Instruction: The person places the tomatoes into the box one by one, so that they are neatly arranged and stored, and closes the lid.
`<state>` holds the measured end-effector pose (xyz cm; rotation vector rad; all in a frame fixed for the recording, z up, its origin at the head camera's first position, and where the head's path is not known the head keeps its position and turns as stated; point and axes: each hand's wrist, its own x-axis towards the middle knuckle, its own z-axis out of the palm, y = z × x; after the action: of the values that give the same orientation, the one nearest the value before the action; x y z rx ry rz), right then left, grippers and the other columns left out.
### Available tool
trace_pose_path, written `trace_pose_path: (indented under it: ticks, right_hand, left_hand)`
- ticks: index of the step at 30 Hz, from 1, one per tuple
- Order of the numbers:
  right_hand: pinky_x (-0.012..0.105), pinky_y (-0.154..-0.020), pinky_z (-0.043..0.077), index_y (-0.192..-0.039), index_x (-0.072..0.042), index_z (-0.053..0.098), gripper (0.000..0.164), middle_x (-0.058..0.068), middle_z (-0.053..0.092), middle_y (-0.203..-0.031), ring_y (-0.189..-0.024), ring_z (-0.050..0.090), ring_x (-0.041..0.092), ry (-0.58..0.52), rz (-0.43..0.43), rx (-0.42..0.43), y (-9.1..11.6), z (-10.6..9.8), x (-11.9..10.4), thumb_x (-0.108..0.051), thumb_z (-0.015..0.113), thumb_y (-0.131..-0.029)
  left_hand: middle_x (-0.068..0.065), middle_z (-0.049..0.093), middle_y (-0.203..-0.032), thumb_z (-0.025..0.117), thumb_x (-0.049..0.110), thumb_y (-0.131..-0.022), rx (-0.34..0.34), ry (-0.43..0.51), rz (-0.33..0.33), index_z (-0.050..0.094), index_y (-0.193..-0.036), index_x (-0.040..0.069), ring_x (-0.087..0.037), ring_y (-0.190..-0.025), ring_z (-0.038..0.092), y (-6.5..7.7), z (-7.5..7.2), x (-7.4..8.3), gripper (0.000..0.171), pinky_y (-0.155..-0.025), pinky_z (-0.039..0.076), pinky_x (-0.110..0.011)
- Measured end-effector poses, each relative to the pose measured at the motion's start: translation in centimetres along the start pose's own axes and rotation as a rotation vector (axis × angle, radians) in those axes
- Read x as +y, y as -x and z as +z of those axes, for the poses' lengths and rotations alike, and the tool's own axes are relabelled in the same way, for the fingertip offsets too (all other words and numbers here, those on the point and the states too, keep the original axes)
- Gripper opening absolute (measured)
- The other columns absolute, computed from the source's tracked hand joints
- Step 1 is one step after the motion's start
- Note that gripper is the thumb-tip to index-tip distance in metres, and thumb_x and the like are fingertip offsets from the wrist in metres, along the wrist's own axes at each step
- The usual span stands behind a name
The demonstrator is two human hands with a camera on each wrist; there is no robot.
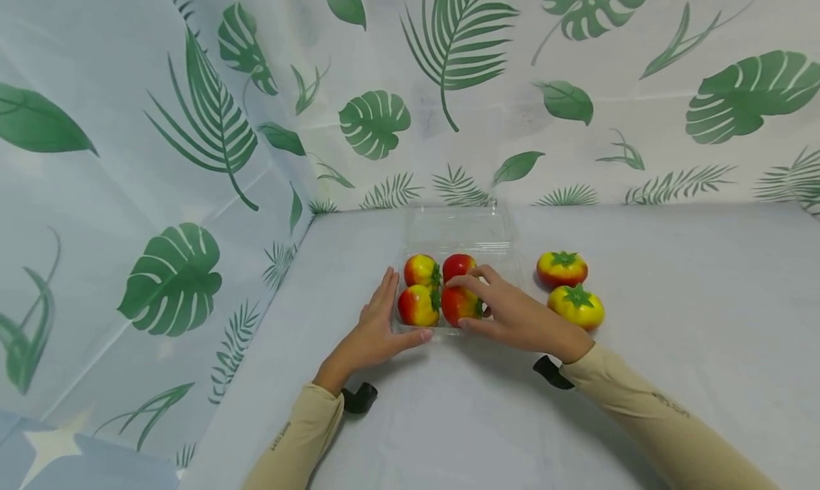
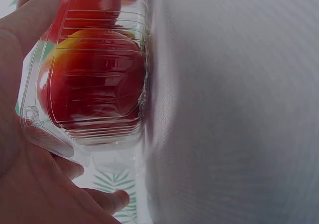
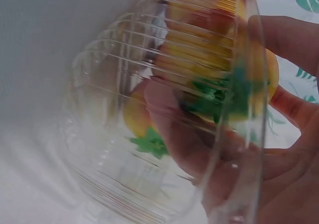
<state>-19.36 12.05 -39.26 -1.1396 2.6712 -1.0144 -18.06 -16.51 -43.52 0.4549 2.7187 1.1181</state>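
Beige sleeves run off the bottom of my head view, the left sleeve (image 1: 291, 436) and the right sleeve (image 1: 653, 412) both cut off by the edge. Beneath each wrist I make out only part of a black mount (image 1: 360, 399). Ahead, on the pale surface (image 1: 461, 419), sits a clear container (image 1: 442, 331), its lid (image 1: 458, 226) folded back and so transparent that I can barely trace its outline.

My left hand (image 1: 371, 337) is spread and grasps nothing, fingers straight along the container's left side, thumb reaching along the front. My right hand (image 1: 512, 315) grips the front-right fruit (image 1: 458, 305) inside the container; the fingers cover its right side, and I cannot tell whether it touches the bottom. Behind it, the back-right fruit (image 1: 458, 263) is partly hidden by a finger. The front-left fruit (image 1: 415, 306) and back-left fruit (image 1: 419, 269) show more fully.

Through the left wrist camera, ribbed plastic breaks up the nearest fruit, and another is cut off at the top. Blur and plastic smear the right wrist view.

Two loose fruits (image 1: 578, 308) lie right of the container, overlapping in my view; contact between them is unclear.
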Motion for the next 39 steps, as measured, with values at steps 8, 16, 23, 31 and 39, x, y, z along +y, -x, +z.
trace_pose_path:
  ticks: [8, 16, 23, 31, 39]
  right_hand:
    - [0.040, -0.087, 0.063, -0.150, -0.015, 0.056, 0.055, 0.018, 0.052, -0.132, -0.100, 0.065, 0.023, 0.006, 0.031, -0.011, -0.10, 0.44, 0.30, -0.027, 0.078, -0.101]
    - [0.037, -0.083, 0.062, -0.146, -0.017, 0.060, 0.048, 0.017, 0.051, -0.125, -0.093, 0.063, 0.022, 0.022, 0.042, -0.014, -0.05, 0.67, 0.62, -0.031, 0.075, -0.103]
    - [0.030, -0.078, 0.059, -0.145, -0.018, 0.063, 0.044, 0.013, 0.050, -0.119, -0.086, 0.060, 0.017, 0.027, 0.013, -0.020, -0.17, 0.90, 0.70, -0.033, 0.074, -0.104]
    - [0.030, -0.079, 0.060, -0.154, -0.017, 0.057, 0.053, 0.015, 0.050, -0.122, -0.086, 0.061, 0.016, 0.043, -0.003, -0.031, -0.10, 0.88, 0.64, -0.033, 0.072, -0.105]
    - [0.036, -0.083, 0.064, -0.160, -0.012, 0.047, 0.065, 0.022, 0.046, -0.138, -0.099, 0.069, 0.025, 0.021, 0.074, -0.028, 0.10, -0.01, 0.29, -0.032, 0.073, -0.104]
  left_hand:
    - [-0.002, -0.009, -0.179, 0.074, 0.067, -0.090, -0.004, -0.007, 0.005, 0.001, -0.173, 0.010, -0.030, -0.165, 0.002, -0.02, -0.12, -0.10, 0.125, -0.124, 0.004, -0.071]
    - [0.000, -0.007, -0.180, 0.075, 0.067, -0.090, -0.002, 0.015, 0.010, 0.004, -0.174, 0.013, -0.030, -0.165, 0.002, -0.16, -0.04, 0.11, 0.123, -0.124, 0.004, -0.072]
    - [-0.001, -0.007, -0.180, 0.075, 0.067, -0.089, 0.000, 0.017, -0.004, 0.004, -0.173, 0.012, -0.030, -0.164, 0.002, 0.12, -0.12, 0.27, 0.123, -0.124, 0.002, -0.071]
    - [-0.001, -0.007, -0.180, 0.074, 0.069, -0.089, 0.006, 0.007, 0.001, 0.003, -0.173, 0.011, -0.030, -0.164, 0.003, 0.25, -0.08, 0.13, 0.125, -0.124, 0.003, -0.071]
    - [-0.002, -0.007, -0.180, 0.074, 0.069, -0.089, 0.002, -0.002, -0.004, 0.003, -0.173, 0.011, -0.030, -0.165, 0.003, 0.17, -0.04, 0.09, 0.125, -0.124, 0.002, -0.071]
